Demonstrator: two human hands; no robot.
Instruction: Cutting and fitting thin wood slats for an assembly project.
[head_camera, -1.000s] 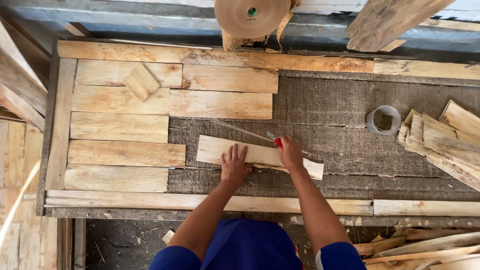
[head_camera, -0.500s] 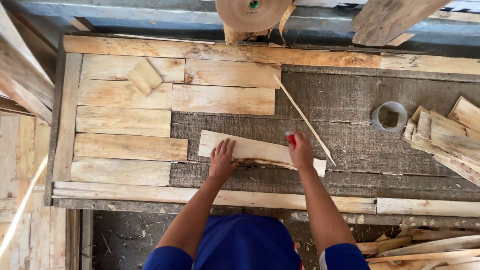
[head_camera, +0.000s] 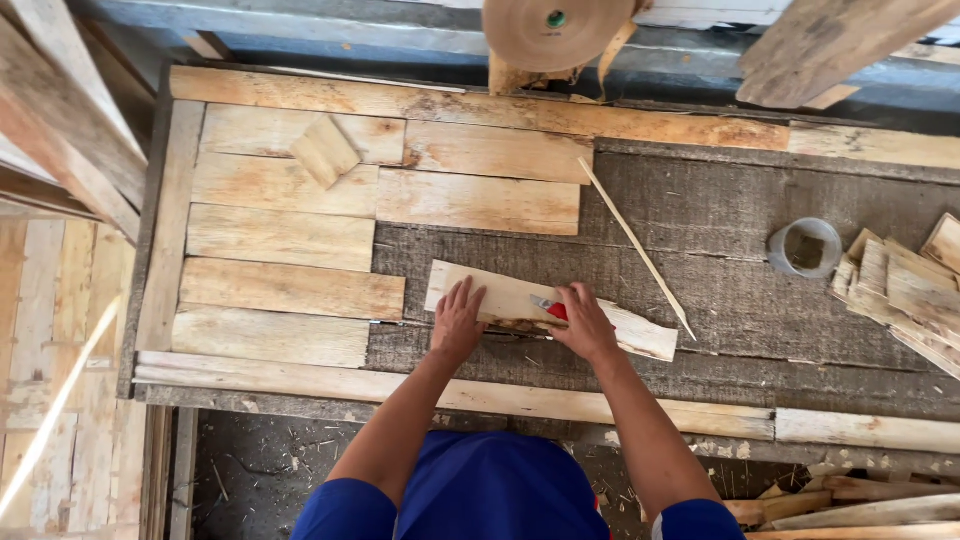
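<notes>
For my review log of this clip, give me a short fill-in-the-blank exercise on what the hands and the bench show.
1. The left hand presses flat on a pale wooden ____.
2. The right hand holds a tool with a ____ handle.
3. The thin stick lies to the ____ of the tape roll.

Missing words: board; red; left
</notes>
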